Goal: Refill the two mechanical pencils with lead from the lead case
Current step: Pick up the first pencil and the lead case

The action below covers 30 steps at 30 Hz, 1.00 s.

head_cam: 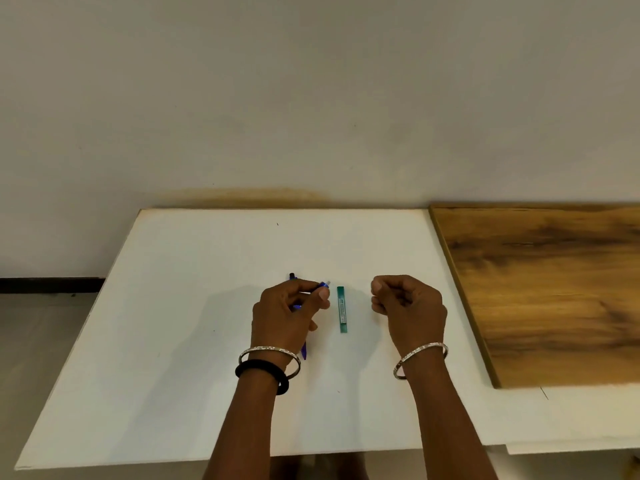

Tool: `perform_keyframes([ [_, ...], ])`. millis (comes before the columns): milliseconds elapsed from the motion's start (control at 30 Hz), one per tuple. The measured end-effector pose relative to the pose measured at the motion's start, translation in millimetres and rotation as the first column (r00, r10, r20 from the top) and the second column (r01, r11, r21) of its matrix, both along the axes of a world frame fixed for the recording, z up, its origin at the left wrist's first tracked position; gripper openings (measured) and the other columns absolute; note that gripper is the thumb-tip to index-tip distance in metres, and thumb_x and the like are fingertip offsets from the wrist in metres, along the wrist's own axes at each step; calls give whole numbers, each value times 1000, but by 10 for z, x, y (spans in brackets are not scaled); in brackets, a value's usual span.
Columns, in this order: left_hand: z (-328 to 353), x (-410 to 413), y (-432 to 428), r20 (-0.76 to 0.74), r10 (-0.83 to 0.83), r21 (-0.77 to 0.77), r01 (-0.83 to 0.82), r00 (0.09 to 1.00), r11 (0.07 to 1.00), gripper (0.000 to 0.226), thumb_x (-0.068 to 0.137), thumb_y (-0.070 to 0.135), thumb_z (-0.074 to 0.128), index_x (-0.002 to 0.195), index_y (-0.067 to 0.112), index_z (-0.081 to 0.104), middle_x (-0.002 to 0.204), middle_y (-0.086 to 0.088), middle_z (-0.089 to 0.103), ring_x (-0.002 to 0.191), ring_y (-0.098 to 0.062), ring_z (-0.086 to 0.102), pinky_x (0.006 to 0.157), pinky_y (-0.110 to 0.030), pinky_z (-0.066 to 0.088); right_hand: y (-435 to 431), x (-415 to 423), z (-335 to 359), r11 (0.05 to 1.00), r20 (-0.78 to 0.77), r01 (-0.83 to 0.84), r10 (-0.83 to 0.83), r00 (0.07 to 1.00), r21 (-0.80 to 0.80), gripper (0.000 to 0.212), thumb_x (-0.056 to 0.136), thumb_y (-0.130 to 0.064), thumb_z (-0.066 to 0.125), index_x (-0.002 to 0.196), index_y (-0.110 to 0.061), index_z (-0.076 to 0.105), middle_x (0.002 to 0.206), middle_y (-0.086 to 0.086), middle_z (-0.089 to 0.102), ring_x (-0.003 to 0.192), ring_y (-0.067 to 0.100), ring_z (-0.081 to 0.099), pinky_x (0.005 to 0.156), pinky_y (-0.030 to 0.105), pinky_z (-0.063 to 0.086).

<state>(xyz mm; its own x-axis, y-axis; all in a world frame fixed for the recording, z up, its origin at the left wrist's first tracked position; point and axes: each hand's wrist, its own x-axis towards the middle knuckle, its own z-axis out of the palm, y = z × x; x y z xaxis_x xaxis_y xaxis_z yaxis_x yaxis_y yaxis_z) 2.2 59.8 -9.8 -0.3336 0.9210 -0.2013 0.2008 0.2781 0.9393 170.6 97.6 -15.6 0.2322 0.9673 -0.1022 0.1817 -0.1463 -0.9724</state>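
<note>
The left hand (289, 315) is curling its fingers around a blue mechanical pencil (323, 285), gripping it so one end is poking out past the thumb toward the lead case. A second blue pencil (304, 351) is lying on the white bench (173, 341), mostly hidden under that hand. The right hand (408, 306) is hovering loosely fisted, holding nothing I can make out. The green lead case (341, 309) is lying flat between the hands, touching neither.
</note>
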Motion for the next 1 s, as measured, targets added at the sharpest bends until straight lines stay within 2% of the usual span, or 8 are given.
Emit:
perform_keyframes([
  [100, 14, 35, 29, 92, 30, 3, -31, 995, 1000, 18, 83, 33, 69, 92, 19, 74, 77, 2, 77, 47, -8, 62, 54, -19, 49, -3, 105, -63, 997, 412, -59, 35, 910, 46, 6, 80, -15, 76, 86, -16, 73, 72, -8, 68, 61, 7, 64, 63, 7, 47],
  [200, 22, 105, 57, 146, 51, 3, -52, 988, 999, 17, 83, 34, 69, 90, 19, 73, 78, 1, 77, 50, -8, 64, 44, -9, 40, -8, 114, -126, 990, 625, -141, 128, 770, -30, 11, 80, -18, 76, 89, -14, 75, 84, -1, 73, 75, 12, 65, 71, 11, 42],
  [300, 33, 158, 75, 158, 44, -4, -44, 986, 999, 15, 84, 34, 69, 89, 20, 73, 79, 2, 77, 51, -5, 64, 43, -8, 38, 17, 107, -160, 977, 689, -175, 208, 694, -119, 11, 81, -19, 75, 91, -15, 75, 91, 2, 75, 86, 19, 67, 77, 21, 46],
  [467, 49, 176, 57, 137, 24, -7, -23, 990, 1000, 16, 83, 34, 70, 91, 21, 73, 79, 1, 77, 52, -5, 65, 44, -10, 40, 16, 74, -152, 973, 697, -179, 228, 680, -144, 26, 80, -19, 76, 104, -16, 70, 101, 2, 69, 89, 18, 65, 83, 26, 48],
  [567, 46, 155, 45, 95, 5, -7, -5, 996, 1000, 16, 82, 35, 70, 92, 22, 74, 79, 2, 76, 54, -4, 66, 45, -9, 40, 17, 97, -54, 997, 520, -73, 66, 851, -7, 24, 76, -18, 80, 98, -19, 71, 91, -3, 67, 62, 4, 63, 66, 15, 50],
  [667, 41, 154, 38, 48, -13, -17, 14, 999, 1000, 13, 79, 36, 73, 89, 27, 75, 78, 4, 75, 56, -6, 69, 49, -12, 42, 37, 96, 78, 1000, 29, 17, -17, 999, -5, 7, 81, -15, 74, 83, -22, 74, 75, 0, 74, 60, 7, 69, 53, 13, 53],
  [767, 38, 182, 44, 8, -53, -16, 53, 999, 998, 8, 77, 36, 74, 85, 33, 73, 75, 8, 74, 59, -8, 70, 47, -10, 43, 29, 31, 153, 988, -168, -139, 126, 978, -72, 4, 83, -18, 73, 86, -17, 76, 74, 5, 75, 62, 16, 71, 56, 21, 57],
  [1000, 43, 214, 50, -25, -104, 24, 104, 994, 994, 10, 78, 34, 75, 87, 30, 76, 75, 10, 75, 60, -7, 70, 46, -7, 43, -2, 10, 154, 959, -312, -278, 251, 916, -47, 10, 81, -5, 72, 90, -4, 76, 80, 17, 75, 70, 23, 72, 64, 24, 58],
])
